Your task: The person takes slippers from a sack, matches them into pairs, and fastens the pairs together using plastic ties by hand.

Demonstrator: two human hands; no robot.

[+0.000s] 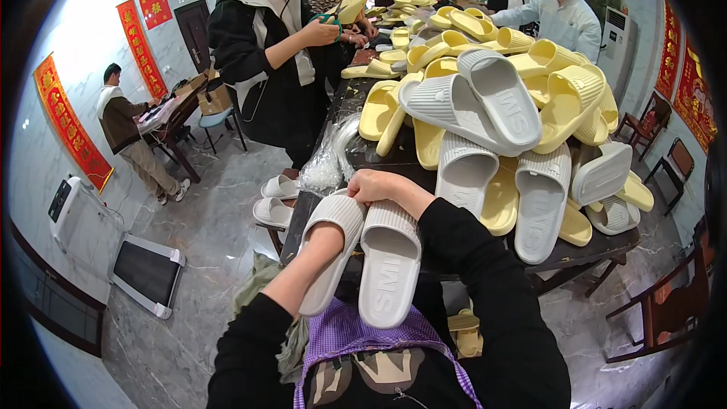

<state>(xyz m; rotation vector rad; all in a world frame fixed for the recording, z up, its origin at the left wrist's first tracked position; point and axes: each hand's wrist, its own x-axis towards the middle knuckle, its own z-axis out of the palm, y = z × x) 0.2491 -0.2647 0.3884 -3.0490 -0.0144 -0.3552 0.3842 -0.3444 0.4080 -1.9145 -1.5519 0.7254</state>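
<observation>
Close in front of me, a pair of light grey ribbed slide slippers hangs at the near table edge, toes up. My left hand (pixel 326 241) is pushed under the strap of the left grey slipper (pixel 326 288), its fingers hidden inside. The right grey slipper (pixel 388 280) hangs beside it with its footbed facing me. Fingers pinched together, my right hand (pixel 376 186) bears on the two toe ends; what is between the fingertips is hidden. Just beyond lies a bundle of clear plastic strips (pixel 327 167) with a loop of white strands.
Yellow slippers (pixel 564 110) and grey slippers (pixel 500 102) are heaped over the dark table (pixel 356 98). A person in a black jacket (pixel 265 53) holds a yellow slipper at left; others work farther back. White slippers (pixel 273 212) sit left of the table, a wooden chair (pixel 666 310) at right.
</observation>
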